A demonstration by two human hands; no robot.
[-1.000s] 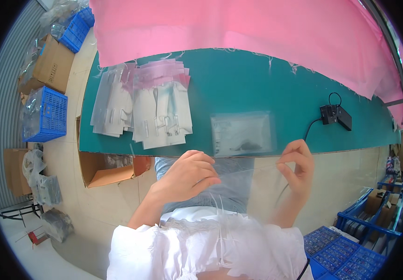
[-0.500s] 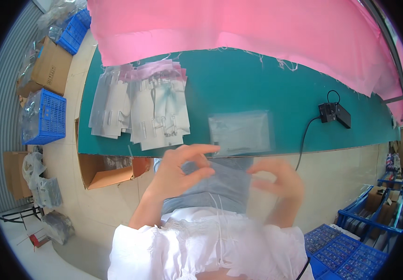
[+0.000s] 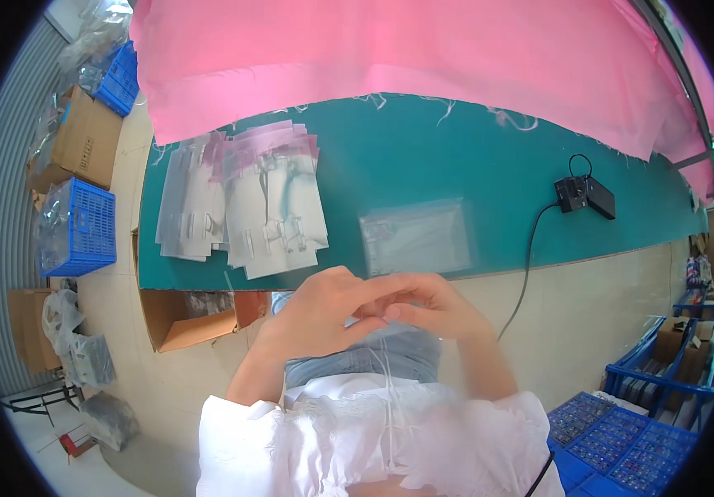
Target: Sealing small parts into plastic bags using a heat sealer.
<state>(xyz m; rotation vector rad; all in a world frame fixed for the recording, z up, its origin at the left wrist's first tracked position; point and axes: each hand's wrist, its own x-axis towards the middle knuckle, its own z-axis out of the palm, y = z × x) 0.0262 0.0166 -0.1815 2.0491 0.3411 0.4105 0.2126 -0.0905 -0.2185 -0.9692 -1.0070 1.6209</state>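
My left hand (image 3: 311,313) and my right hand (image 3: 439,308) meet just in front of the table's near edge. The fingers of the two hands overlap, so some of the left fingertips are hidden. Both thumbs stick out apart from the fingers, and I see nothing held in either hand. Close beyond them, a flat clear plastic bag (image 3: 417,238) lies on the green table (image 3: 448,141). To its left are overlapping stacks of flat white sheets in clear sleeves, a wider stack (image 3: 278,211) and a narrower one (image 3: 194,199).
A pink cloth (image 3: 406,50) hangs over the table's far side. At the right sits a small black device (image 3: 586,197) with a cable running off the near edge. Cardboard boxes and blue crates (image 3: 84,228) stand left on the floor; blue trays (image 3: 605,435) are at lower right.
My hands were apart with fingers spread; they have come together, the right one moving left until the fingers overlap. The view has shifted slightly. The bag and stacks stay on the table.
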